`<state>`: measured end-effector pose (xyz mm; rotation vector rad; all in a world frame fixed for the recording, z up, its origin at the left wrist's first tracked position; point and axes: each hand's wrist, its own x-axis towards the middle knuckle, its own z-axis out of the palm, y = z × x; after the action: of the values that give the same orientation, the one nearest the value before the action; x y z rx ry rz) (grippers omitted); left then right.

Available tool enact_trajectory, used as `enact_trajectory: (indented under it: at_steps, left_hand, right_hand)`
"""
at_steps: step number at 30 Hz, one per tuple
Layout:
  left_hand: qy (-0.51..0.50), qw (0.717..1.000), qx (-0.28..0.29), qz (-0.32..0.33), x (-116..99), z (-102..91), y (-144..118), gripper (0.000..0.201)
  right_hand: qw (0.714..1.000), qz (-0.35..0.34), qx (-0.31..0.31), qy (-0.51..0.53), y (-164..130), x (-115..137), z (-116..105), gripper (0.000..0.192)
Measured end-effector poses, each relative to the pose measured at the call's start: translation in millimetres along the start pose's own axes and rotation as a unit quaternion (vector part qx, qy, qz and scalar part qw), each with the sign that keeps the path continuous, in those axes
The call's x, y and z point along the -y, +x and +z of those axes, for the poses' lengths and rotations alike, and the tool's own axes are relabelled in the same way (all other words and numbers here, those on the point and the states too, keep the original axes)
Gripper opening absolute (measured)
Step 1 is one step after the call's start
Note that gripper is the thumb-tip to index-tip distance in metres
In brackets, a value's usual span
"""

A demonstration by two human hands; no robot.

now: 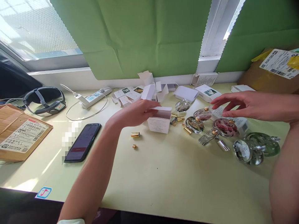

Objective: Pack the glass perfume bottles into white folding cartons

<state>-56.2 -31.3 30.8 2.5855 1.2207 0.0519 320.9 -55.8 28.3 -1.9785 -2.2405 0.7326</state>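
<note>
At the far left of the pale desk (163, 186) a flattened cardboard package (20, 133) with a shipping label is seen, and behind it a black headset (44, 101) is laid. A white power strip (94, 97) with a looping cable is placed near the window sill, and a dark smartphone (83, 142) is laid face up in front of it. Two small gold caps (135, 134) are found just right of the phone, apart from everything else.

The left hand (135, 113) is reached forward across the desk, and its grip is closed on the raised flap of a small open white box (160, 120), which is stood upright on the desk near the middle. Behind the box, opened white cartons and printed leaflets (130, 93) are scattered along the sill under the green blind (140, 34).

Just right of the box, more gold caps (177, 119) and a cluster of round glass perfume bottles (203, 121) are laid on their sides, close together and partly touching. The right hand (243, 104) is held above these bottles, its fingers spread apart and holding nothing; whether a bottle is touched cannot be told. A brown carton (273, 74) with a label is seen at the far right
</note>
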Motion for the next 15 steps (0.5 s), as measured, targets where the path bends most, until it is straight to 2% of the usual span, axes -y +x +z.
enact_trajectory:
  at_steps: [8,10,12,15]
  left_hand:
    - [0.034,0.998,-0.026,-0.050,7.9,-2.7,-2.0,0.039]
    - [0.032,0.997,-0.043,-0.049,8.9,-3.1,-2.0,0.039]
    - [0.025,0.997,-0.061,-0.050,10.0,-4.0,-2.4,0.038]
    - [0.021,0.995,-0.079,-0.050,11.1,-6.6,-4.3,0.036]
  right_hand:
    - [0.999,-0.006,0.041,0.003,16.1,5.0,7.6,0.062]
    - [1.000,-0.004,0.026,0.012,15.4,5.6,6.4,0.058]
    - [0.999,0.003,-0.031,0.031,13.2,1.7,3.5,0.050]
    - [0.981,0.013,-0.179,0.079,10.2,-11.2,-1.7,0.039]
